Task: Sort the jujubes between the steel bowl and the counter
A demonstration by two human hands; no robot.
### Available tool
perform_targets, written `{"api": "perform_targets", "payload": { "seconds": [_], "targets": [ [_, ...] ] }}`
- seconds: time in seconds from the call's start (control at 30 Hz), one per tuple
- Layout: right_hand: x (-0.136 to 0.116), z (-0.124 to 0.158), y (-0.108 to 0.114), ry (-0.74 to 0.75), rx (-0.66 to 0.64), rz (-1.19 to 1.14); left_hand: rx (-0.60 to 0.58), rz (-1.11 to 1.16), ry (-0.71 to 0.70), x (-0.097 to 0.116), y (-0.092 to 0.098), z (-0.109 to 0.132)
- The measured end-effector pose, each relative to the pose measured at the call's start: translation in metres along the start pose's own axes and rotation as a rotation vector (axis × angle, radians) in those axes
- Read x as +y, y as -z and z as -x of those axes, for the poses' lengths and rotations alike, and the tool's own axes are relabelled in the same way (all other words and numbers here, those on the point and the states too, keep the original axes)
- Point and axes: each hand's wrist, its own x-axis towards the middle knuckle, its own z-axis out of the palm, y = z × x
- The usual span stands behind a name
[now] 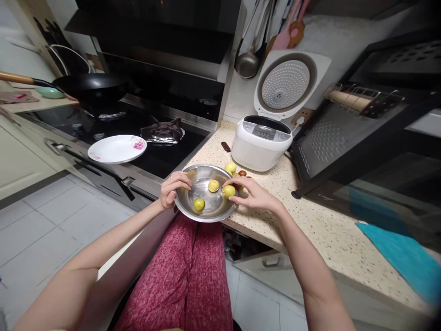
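Observation:
A shallow stainless steel bowl [206, 211] is at the counter's front edge, partly overhanging it. My left hand [174, 187] is closed on the bowl's left rim, fingertips inside. My right hand [253, 193] reaches over the right rim, thumb and fingers pinching a round yellow-green fruit [228, 191] that looks like a jujube. Two similar fruits lie inside the bowl: a pale yellow one [213, 185] and a greener one [199, 204]. Just behind the bowl, more fruits sit on the counter, among them a yellow one [230, 168] and a red-brown one [242, 173], partly hidden by my right hand.
A white rice cooker [260, 149] with its lid up stands behind the fruits. To the left, a floral plate [117, 149] rests on the stove near a black wok [91, 87]. A dark oven [379, 161] and a teal cloth [399, 257] are at the right.

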Motion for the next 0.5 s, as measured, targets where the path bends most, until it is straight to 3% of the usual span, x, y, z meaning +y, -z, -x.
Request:
{"api": "perform_targets", "payload": {
  "seconds": [0.1, 0.27, 0.5],
  "targets": [
    [-0.001, 0.001, -0.001, -0.031, 0.001, 0.008, -0.001, 0.006, -0.019, 0.0, 0.0, -0.001],
    [-0.005, -0.001, 0.0, 0.055, -0.026, -0.01, -0.003, 0.016, -0.033, 0.001, -0.001, -0.003],
    [-0.006, -0.015, -0.002, 0.079, -0.184, -0.118, -0.02, 0.018, -0.032, 0.002, -0.002, -0.002]
  ]
}}
